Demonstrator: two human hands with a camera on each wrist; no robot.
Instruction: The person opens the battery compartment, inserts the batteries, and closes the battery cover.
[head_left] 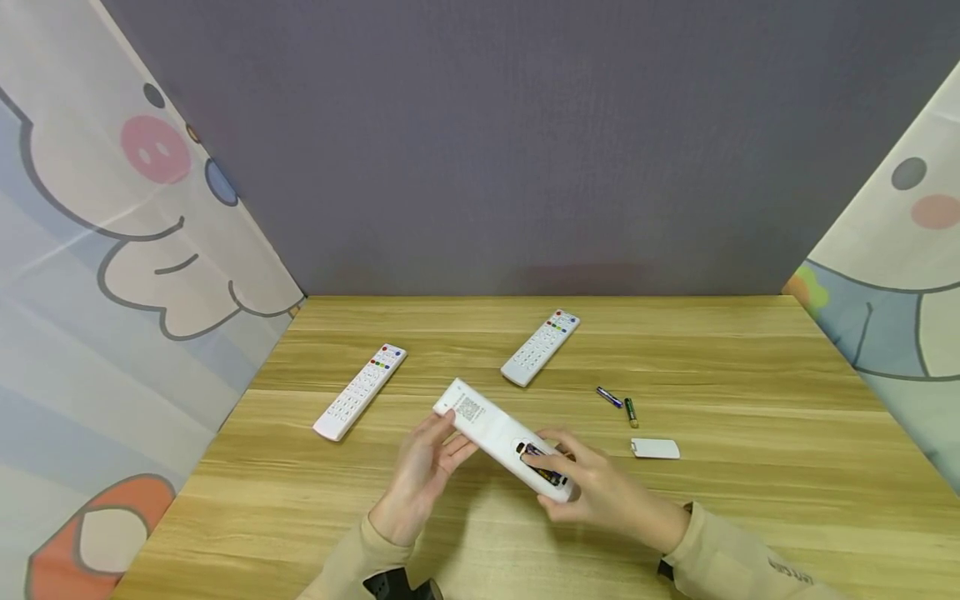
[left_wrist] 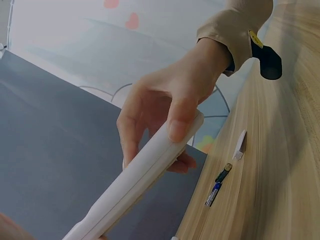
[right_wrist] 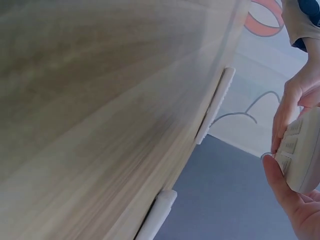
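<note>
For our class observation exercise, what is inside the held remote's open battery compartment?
At least one dark battery shows in the held remote. The right hand covers part of the view, so the total cannot be told.

No word, brand or number can be read with certainty in any view. The held white remote control [head_left: 495, 432] bears a square QR code [head_left: 470, 409] on its back, near one end; the small print beside the code is illegible. Key markings on the left-hand remote [head_left: 360, 392] and the rear remote [head_left: 542, 347], both on the worktop [head_left: 750, 375], are too small to read. The blue battery [head_left: 609, 397] carries wrapper print, wording unresolved. Dark lettering [head_left: 790, 572] along the right sleeve [head_left: 720, 546] is not decipherable. A yellow label [left_wrist: 255, 39] sits on the dark wrist device [left_wrist: 270, 62], content illegible.
</note>
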